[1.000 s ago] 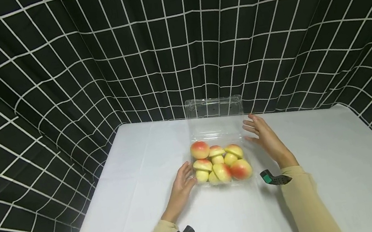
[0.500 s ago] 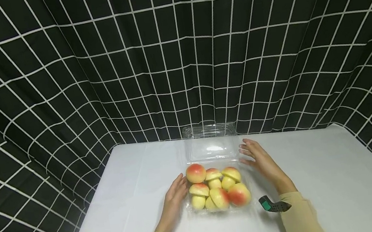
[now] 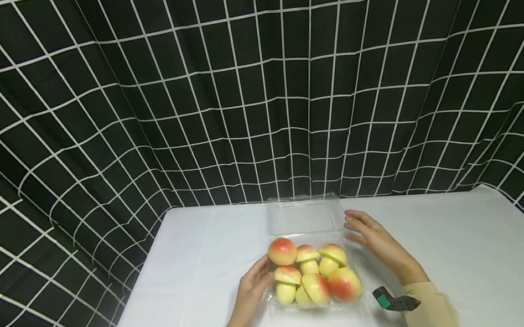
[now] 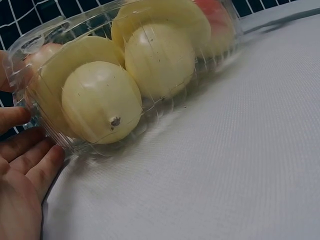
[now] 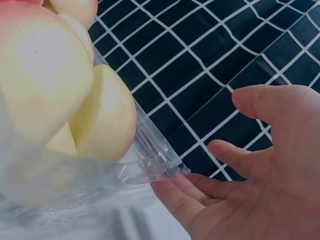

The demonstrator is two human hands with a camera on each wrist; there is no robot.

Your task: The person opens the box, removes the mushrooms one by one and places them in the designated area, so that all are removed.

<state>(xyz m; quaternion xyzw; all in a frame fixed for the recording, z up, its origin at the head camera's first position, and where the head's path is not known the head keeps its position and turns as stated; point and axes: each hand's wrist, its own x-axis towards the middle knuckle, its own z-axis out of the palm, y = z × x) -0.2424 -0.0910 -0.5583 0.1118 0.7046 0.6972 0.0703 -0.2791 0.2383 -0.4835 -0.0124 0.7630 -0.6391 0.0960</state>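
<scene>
A clear plastic clamshell box (image 3: pixel 323 311) stands on the white table with its lid (image 3: pixel 307 218) swung back. Several yellow and red mushroom-shaped pieces (image 3: pixel 316 289) fill it. My left hand (image 3: pixel 251 293) is at the box's left side. In the left wrist view, the fingertips (image 4: pixel 52 157) meet the ribbed wall (image 4: pixel 55 132), fingers loosely extended. My right hand (image 3: pixel 378 242) is beside the right side near the hinge. In the right wrist view, its fingers (image 5: pixel 180 200) reach the box's corner flange (image 5: pixel 167 167), with the thumb held away.
A black curtain with a white grid (image 3: pixel 276 83) hangs behind the table (image 3: pixel 179 287) and along both sides. Black wrist cameras (image 3: pixel 396 301) sit on both forearms, over beige sleeves (image 3: pixel 428 310).
The head view has shifted. The lid has dropped back, its far edge now about level with the table's back edge. Both hands have stayed beside the box.
</scene>
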